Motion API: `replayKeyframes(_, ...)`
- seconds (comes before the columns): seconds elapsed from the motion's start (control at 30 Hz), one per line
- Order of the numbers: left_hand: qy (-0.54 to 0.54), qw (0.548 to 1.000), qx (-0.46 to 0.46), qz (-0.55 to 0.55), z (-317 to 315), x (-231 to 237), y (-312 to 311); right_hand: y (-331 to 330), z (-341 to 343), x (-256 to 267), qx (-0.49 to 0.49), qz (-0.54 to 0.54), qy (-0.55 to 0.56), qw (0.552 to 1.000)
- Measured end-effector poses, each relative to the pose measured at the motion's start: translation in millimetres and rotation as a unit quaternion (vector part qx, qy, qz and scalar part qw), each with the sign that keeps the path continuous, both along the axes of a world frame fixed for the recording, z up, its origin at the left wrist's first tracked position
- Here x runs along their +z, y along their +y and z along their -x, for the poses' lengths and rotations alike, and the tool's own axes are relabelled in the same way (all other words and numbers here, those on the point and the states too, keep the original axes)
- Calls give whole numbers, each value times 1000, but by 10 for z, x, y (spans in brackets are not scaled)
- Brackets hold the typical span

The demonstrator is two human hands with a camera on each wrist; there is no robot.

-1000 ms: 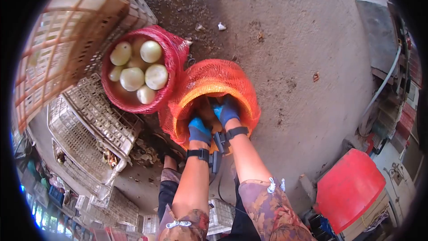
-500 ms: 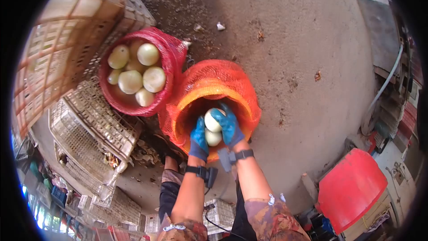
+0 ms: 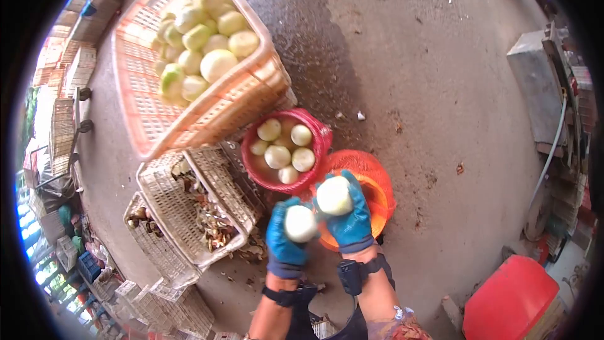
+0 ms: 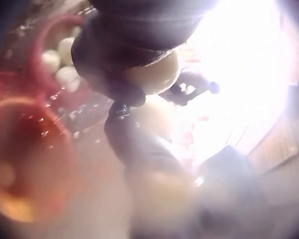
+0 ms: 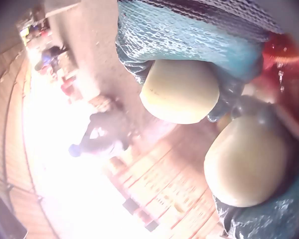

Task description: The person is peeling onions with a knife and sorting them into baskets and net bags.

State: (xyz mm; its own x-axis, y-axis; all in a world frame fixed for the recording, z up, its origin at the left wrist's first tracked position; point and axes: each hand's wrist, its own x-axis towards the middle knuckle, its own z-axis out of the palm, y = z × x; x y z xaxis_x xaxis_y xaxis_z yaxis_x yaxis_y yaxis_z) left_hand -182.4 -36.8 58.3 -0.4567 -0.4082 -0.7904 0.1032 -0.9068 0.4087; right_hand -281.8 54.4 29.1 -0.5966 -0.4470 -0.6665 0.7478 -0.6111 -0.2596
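Note:
Both hands wear blue coated gloves and are raised above the floor in the head view. My left hand [image 3: 284,247] grips a round whitish vegetable [image 3: 301,223], fingers curled about its side. Close beside it, my right hand [image 3: 356,223] holds a second round whitish vegetable [image 3: 334,194]. In the right wrist view both smooth pale vegetables show, one [image 5: 179,94] under the right glove [image 5: 189,45] and the other [image 5: 246,164] in the left glove. An orange bucket [image 3: 379,219] wrapped in orange-red mesh [image 3: 371,162] stands partly behind the right hand.
A pink-red mesh-lined bucket [image 3: 250,173] with several pale round vegetables stands beside the orange one. A large plastic crate [image 3: 220,113] heaped with greenish ones is beyond it. White crates [image 3: 165,198] with scraps stand at left, a red panel [image 3: 509,299] at lower right.
Both hands were down inside the orange bucket, then came up with two vegetables between them. Now each hand holds one, outside the bucket. The head view has swung left, showing the heaped crate.

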Motion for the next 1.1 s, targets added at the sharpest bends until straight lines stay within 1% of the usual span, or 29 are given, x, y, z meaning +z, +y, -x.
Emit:
replayKeyframes(0.07, 57, 996, 33, 53, 195, 534, -570, -588, 302, 663, 42, 67, 77, 994)
replayKeyframes(0.1, 59, 985, 52, 150, 360, 923, -800, -903, 364, 733, 67, -14, 239, 968)
replayKeyframes(0.13, 97, 973, 80, 194, 462, 1100, -1078, -1240, 459, 798, 65, -98, 424, 898)
replayKeyframes(0.17, 137, 956, 108, 235, 565, 1278, -1356, -1577, 554, 864, 24, -197, 571, 796)
replayKeyframes(0.2, 212, 941, 145, 221, 592, 1352, -1648, -1842, 635, 937, -43, -288, 715, 636)
replayKeyframes(0.23, 166, 951, 152, 211, 653, 1514, -1798, -1953, 651, 1095, 14, -174, 618, 767)
replayKeyframes(0.27, 117, 961, 157, 197, 678, 1667, -1877, -2008, 668, 1301, 74, -55, 494, 865)
replayKeyframes(0.3, 100, 956, 144, 236, 645, 1695, -1893, -2032, 642, 1391, 133, 59, 345, 927)
replayKeyframes(0.33, 80, 951, 128, 269, 607, 1648, -1885, -1972, 465, 1124, 107, 69, 386, 914)
replayKeyframes(0.37, 137, 929, 63, 339, 459, 1432, -1839, -1912, 290, 853, 81, 81, 424, 898)
replayKeyframes(0.4, 124, 930, 53, 343, 468, 1395, -1627, -1679, 109, 726, 105, 82, 361, 923)
replayKeyframes(0.43, 129, 949, 17, 286, 345, 1131, -1470, -1367, -132, 428, 156, -56, 430, 887)
replayKeyframes(0.47, 135, 963, -16, 233, 202, 804, -1301, -1040, -406, 37, 207, -186, 489, 826)
replayKeyframes(0.5, 133, 979, -22, 154, 168, 575, -969, -670, -660, -329, 254, -269, 449, 813)
replayKeyframes(0.53, 104, 993, -17, 46, 24, 174, -701, -235, -912, -730, 298, -348, 403, 792)
replayKeyframes(0.57, 50, 998, -46, -2, -141, -232, -409, 296, -1227, -1370, 263, -331, 266, 866)
replayKeyframes(0.6, 33, 995, -45, -81, -212, -463, -104, 603, -1252, -1514, 291, -376, 201, 857)
replayKeyframes(0.63, -6, 991, -55, -125, -317, -790, 182, 908, -1275, -1654, 316, -413, 132, 844)
replayKeyframes(0.67, -66, 986, -67, -141, -331, -981, 420, 1071, -1140, -1709, 369, -483, 202, 768)
replayKeyframes(0.7, -92, 986, -89, -109, -400, -1222, 654, 1229, -998, -1753, 413, -553, 260, 675)
replayKeyframes(0.73, -127, 983, -99, -83, -396, -1429, 850, 1395, -942, -1984, 411, -586, 375, 589)
replayKeyframes(0.77, -128, 982, -93, -102, -406, -1589, 977, 1410, -799, -2042, 436, -583, 386, 566)
replayKeyframes(0.8, -130, 980, -86, -120, -424, -1720, 1067, 1362, -649, -2095, 524, -582, 345, 517)
replayKeyframes(0.87, -169, 975, -95, -111, -379, -1831, 1179, 1210, -370, -2181, 683, -553, 256, 403)
replayKeyframes(0.9, -188, 971, -101, -106, -384, -1845, 1205, 1197, -332, -2295, 724, -521, 256, 373)
replayKeyframes(0.97, -115, 983, -106, -95, -429, -1779, 1206, 1204, -335, -2465, 795, -453, 256, 311)
replayKeyframes(1.0, -77, 987, -108, -90, -468, -1768, 1218, 1236, -400, -2528, 792, -457, 264, 306)
replayKeyframes(1.1, -106, 982, -121, -97, -589, -1749, 1215, 1277, -531, -2774, 790, -463, 278, 289)
